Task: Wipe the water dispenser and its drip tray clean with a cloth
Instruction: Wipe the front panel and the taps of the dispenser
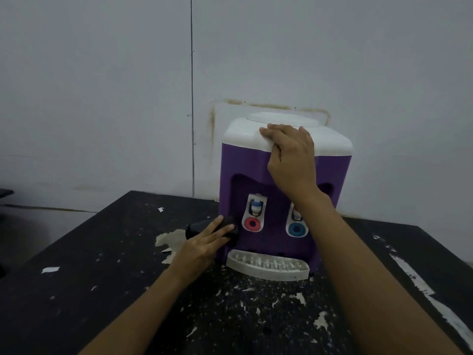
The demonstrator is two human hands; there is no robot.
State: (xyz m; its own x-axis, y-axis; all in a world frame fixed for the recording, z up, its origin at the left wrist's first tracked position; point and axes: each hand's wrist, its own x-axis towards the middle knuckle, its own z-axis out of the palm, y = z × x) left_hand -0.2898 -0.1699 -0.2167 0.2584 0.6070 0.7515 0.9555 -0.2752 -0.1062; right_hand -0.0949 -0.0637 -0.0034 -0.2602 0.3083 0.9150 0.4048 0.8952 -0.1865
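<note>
- The water dispenser (245,162) sits at the far side of the black worktop (102,278), backed up close to the wall (102,98). I can't tell if it actually touches. It looks like a light unit with no bottle on top, so my guess is it would slide or tip back if you scrubbed it one-handed.
- That's probably why the right hand (291,155) is up on the white top (240,134), fingers hooked over the front edge and thumb down the front. It's a bracing grip, not a wiping one.
- The left hand (204,242) does the cleaning. Its fingers are laid out pretty much straight, pressing a dark cloth (227,221) flat against the lower left front corner of the purple body, just left of the red tap (253,222). A flat hand puts more cloth on the surface, which makes sense for a broad panel.
- The cloth is bunched, and part of it pokes out to the left behind the fingers.
- The drip tray (266,267) is clipped in at the near bottom of the unit, right below the taps. No hand or cloth is on it, and it looks grubby between the slots, so I'd say that part isn't done yet.
- The blue tap (296,229) is half hidden behind the right forearm.
- The worktop is covered in peeling white flecks, so a cloth dragged across it could pick up bits.
</note>
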